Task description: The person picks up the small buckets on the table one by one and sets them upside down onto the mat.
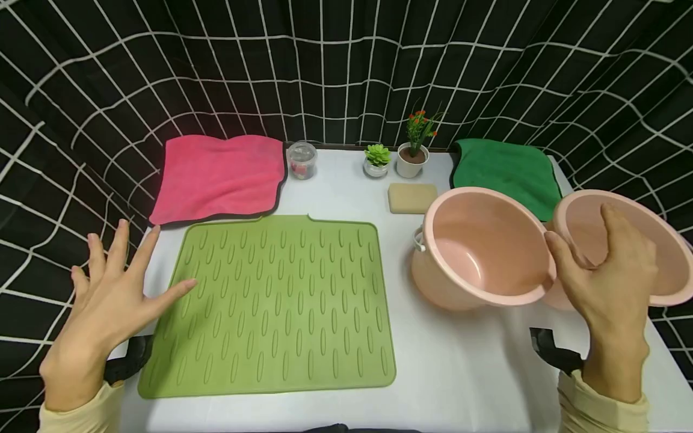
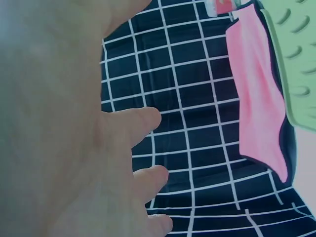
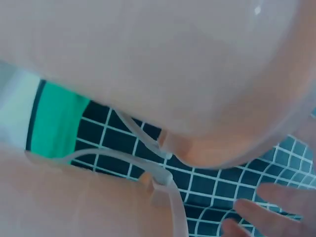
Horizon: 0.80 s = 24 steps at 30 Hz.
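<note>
Left hand [image 1: 108,300], frame left: fingers spread, empty. Right hand [image 1: 614,282], frame right: fingers loosely extended beside pink buckets [image 1: 482,240]; contact unclear. Probably light, stiffish, smooth; grip rims [image 1: 506,299].

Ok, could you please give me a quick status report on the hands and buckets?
Left hand open, empty, by the mat. Right hand by left bucket and right bucket, contact unclear. Sponge beside left bucket, clear of both hands.

the head view looks forward and down across the table [image 1: 460,373]. both wrist views face gridded fabric [image 2: 197,133]: the left, close along the left hand [image 2: 64,128], shares the head's pink towel [image 2: 256,94]; the right, up close, its buckets [image 3: 148,59].
</note>
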Each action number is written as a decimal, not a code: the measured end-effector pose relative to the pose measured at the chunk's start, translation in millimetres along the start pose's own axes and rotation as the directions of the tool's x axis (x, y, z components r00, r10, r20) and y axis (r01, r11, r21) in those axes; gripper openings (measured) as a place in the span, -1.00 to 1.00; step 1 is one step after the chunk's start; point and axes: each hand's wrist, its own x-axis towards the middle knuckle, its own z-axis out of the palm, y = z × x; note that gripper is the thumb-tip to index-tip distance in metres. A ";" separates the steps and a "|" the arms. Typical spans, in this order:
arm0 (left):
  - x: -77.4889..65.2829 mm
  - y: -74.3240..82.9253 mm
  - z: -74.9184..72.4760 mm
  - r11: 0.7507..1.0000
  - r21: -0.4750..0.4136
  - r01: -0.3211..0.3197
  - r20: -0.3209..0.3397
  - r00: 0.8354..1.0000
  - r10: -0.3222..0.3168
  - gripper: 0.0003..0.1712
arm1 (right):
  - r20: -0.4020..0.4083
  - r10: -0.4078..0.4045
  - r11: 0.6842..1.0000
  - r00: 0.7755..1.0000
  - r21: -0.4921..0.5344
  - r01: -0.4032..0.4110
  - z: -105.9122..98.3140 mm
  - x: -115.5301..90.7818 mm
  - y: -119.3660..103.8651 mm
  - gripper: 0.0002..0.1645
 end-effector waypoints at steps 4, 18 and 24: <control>-2.2 -1.1 4.8 1.000 0.000 -0.004 -0.009 1.000 0.004 0.23 | -0.147 0.140 0.990 0.979 0.051 -0.134 3.3 -9.7 -6.7 -0.33; -17.4 -0.6 29.3 0.996 -0.069 -0.057 -0.116 0.992 0.049 0.17 | -0.339 0.501 0.853 0.796 0.349 -0.388 21.9 -42.1 -19.1 -0.63; -21.4 -2.7 42.8 0.990 -0.133 -0.050 -0.137 0.990 0.032 0.13 | 0.028 0.725 0.404 0.688 0.791 -0.459 27.9 -54.8 -16.8 -0.84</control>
